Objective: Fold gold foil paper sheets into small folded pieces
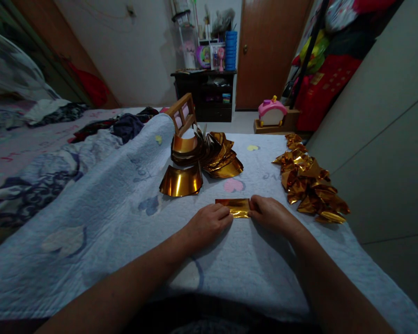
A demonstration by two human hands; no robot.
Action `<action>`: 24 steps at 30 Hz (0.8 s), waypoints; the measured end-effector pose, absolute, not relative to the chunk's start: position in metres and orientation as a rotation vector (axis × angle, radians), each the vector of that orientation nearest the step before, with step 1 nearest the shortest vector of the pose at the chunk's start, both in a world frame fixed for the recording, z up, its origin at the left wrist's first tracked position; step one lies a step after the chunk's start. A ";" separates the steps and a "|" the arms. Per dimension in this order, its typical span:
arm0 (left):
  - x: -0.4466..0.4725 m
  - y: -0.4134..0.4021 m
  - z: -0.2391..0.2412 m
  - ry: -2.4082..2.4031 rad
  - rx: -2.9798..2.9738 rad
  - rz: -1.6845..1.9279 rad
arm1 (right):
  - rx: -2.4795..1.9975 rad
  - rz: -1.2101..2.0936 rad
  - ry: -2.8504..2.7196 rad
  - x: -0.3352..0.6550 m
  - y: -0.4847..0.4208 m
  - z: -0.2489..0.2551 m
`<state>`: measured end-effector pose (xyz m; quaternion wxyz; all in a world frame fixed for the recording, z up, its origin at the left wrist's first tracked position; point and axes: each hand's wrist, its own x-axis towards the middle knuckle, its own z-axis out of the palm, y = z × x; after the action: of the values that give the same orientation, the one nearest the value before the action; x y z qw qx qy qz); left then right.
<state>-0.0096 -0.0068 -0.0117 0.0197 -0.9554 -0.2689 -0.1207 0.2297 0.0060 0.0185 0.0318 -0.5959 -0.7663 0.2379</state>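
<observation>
Forearms lead to the left hand [209, 222] and right hand [270, 214], fingertips closed on opposite ends of a small folded rectangle of gold foil paper [236, 207] lying on the pale blue quilt [125, 222]. It is probably light, slick and crease-prone, so best held by its edges. Curled gold foil sheets [202, 160] lie beyond.

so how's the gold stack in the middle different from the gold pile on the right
The middle stack holds smooth, curved sheets; the right pile holds creased, folded pieces. The middle stack fans out in overlapping layers; the right pile lies jumbled. Both are shiny gold foil on the quilt.
</observation>
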 end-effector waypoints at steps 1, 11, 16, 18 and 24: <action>-0.009 -0.007 -0.012 -0.828 -2.962 -0.370 | -1.817 0.731 -2.331 0.231 0.006 0.020; -0.008 -0.007 -0.009 -0.845 -2.989 -0.344 | -1.340 0.696 -2.225 0.203 -0.004 0.021; -0.009 -0.006 -0.011 -0.945 -3.063 -0.448 | -1.533 0.606 -2.406 0.192 -0.006 0.005; -0.009 -0.005 -0.012 -1.061 -3.113 -0.596 | -1.580 0.556 -2.424 0.189 -0.006 0.003; -0.009 0.001 -0.010 -1.481 -3.161 -0.852 | -1.723 0.464 -2.426 0.179 -0.010 0.011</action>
<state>-0.0092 0.0007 -0.0102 -0.2240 -0.8573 -0.4018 -0.2312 0.1786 -0.0101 0.0107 0.0651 -0.5709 -0.8038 0.1538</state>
